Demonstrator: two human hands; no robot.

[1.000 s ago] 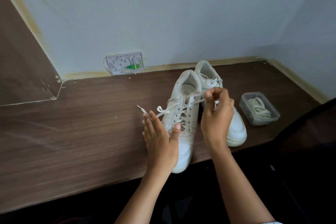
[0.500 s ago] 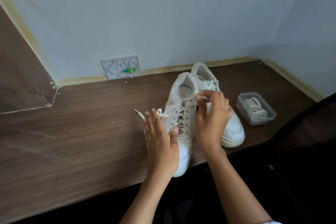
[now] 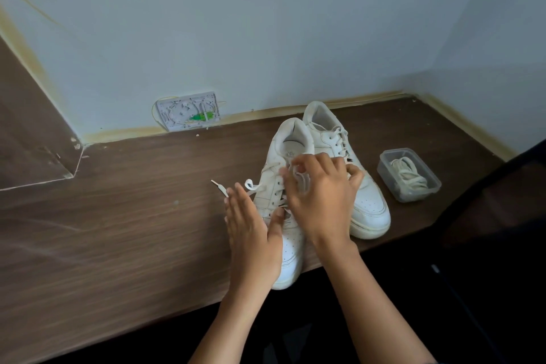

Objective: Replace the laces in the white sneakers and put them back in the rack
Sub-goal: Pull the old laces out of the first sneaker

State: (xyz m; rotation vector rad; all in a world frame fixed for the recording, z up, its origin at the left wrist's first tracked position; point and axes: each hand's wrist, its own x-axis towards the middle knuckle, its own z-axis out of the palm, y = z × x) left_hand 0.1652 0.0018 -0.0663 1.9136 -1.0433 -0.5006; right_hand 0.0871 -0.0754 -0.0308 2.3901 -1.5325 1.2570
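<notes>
With the flat left hand bracing the nearer white leather sneaker at the brown wooden shelf's front edge, the right hand pinches its lace at twelve o'clock; a hard tug could tip that overhanging sneaker off.

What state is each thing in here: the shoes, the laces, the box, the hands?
Near sneaker: on the table, lace partly undone.
Loose lace end: lying on the table.
Far sneaker: laced, beside the near one.
Plastic container: lidless, holding coiled laces.
Left hand: flat against the near sneaker's side.
Right hand: fingers curled at the lace.
</notes>
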